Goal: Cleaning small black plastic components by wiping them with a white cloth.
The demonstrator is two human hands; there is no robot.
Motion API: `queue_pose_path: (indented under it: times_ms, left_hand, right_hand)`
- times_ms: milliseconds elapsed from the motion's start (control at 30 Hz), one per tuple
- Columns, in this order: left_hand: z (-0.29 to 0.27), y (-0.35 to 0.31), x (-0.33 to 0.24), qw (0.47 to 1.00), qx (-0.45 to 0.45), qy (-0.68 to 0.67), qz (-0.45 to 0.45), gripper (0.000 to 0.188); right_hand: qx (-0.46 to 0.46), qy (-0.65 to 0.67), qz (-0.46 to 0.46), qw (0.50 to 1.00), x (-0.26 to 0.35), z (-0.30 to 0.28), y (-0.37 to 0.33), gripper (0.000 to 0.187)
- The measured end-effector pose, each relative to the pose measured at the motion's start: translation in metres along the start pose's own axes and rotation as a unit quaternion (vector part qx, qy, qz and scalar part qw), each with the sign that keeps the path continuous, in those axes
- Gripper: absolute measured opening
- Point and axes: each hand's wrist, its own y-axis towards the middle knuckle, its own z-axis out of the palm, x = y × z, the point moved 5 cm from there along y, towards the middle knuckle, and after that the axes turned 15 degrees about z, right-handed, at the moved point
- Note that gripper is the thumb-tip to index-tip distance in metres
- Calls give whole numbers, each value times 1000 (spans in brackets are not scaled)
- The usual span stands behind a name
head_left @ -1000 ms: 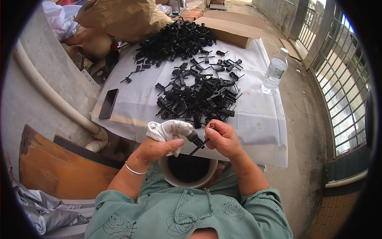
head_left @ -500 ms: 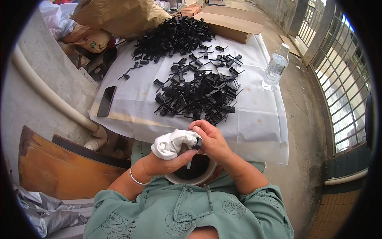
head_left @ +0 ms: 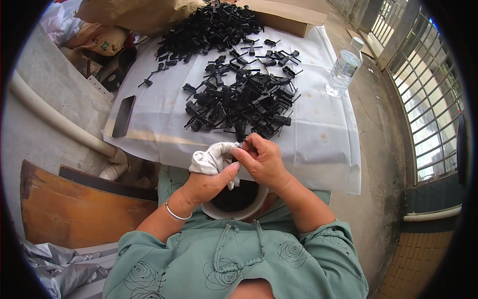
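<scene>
A bunched white cloth (head_left: 211, 158) wraps the fingers of my left hand (head_left: 211, 187), which is closed on it with the thumb on the near side. Pressed against the cloth's right edge, my right hand (head_left: 261, 158) is closed in a pinch. Something small and dark shows at its fingertips, mostly hidden. Just beyond both hands lies a tangled pile of small black plastic parts (head_left: 249, 102) with thin arms. Below them, a pale round bucket (head_left: 249, 215) with dark contents stands between my legs.
The table has a white sheet (head_left: 318, 159). A larger heap of black parts (head_left: 209, 27) sits at the back beside a cardboard box (head_left: 284, 21). A phone (head_left: 124, 116) lies left; a clear water bottle (head_left: 343, 70) stands right. A barred gate (head_left: 428, 99) is farther right.
Both hands have moved slightly up in the picture, towards the near pile. The black part seen at the cloth's edge earlier is now mostly hidden by the right fingers.
</scene>
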Motion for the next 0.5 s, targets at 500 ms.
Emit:
queue_pose_path:
  times_ms: [500]
  left_hand:
    - [-2,-1,-23,910,-34,372,182,26]
  right_hand:
    - [174,60,142,973,-32,28,-12,24]
